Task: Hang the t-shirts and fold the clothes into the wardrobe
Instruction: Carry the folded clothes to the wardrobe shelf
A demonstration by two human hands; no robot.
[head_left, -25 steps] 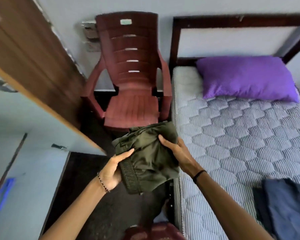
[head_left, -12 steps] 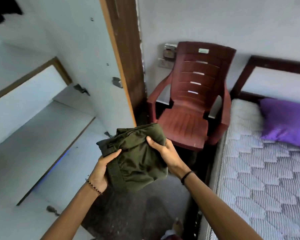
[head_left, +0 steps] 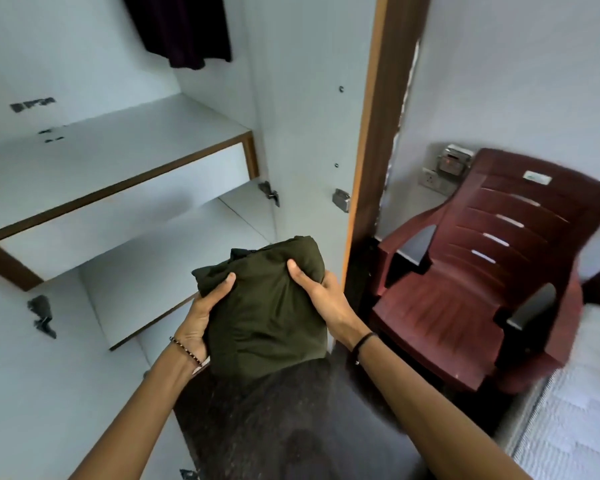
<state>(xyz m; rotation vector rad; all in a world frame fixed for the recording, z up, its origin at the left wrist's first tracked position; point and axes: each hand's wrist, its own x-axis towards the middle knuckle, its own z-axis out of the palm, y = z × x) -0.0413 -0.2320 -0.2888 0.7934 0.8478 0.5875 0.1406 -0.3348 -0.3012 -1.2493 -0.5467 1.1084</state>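
Note:
A folded olive-green garment (head_left: 267, 306) is held in the air in front of the open white wardrobe (head_left: 118, 157). My left hand (head_left: 201, 313) grips its left side with the thumb on top. My right hand (head_left: 321, 292) grips its right side, thumb pressed on the cloth. The bundle hovers just before the front edge of the lower white shelf (head_left: 160, 271). A dark garment (head_left: 184, 29) hangs at the top of the wardrobe.
The brown wardrobe side panel (head_left: 378, 150) stands right of the bundle. A maroon plastic chair (head_left: 482, 289) sits beyond it, with a wall socket (head_left: 437, 178) behind. The mattress edge (head_left: 575, 410) shows at bottom right. Dark floor (head_left: 291, 427) lies below.
The view has swung left from the bed and chair to the wardrobe. Both hands have carried the olive bundle with them toward the lower shelf.

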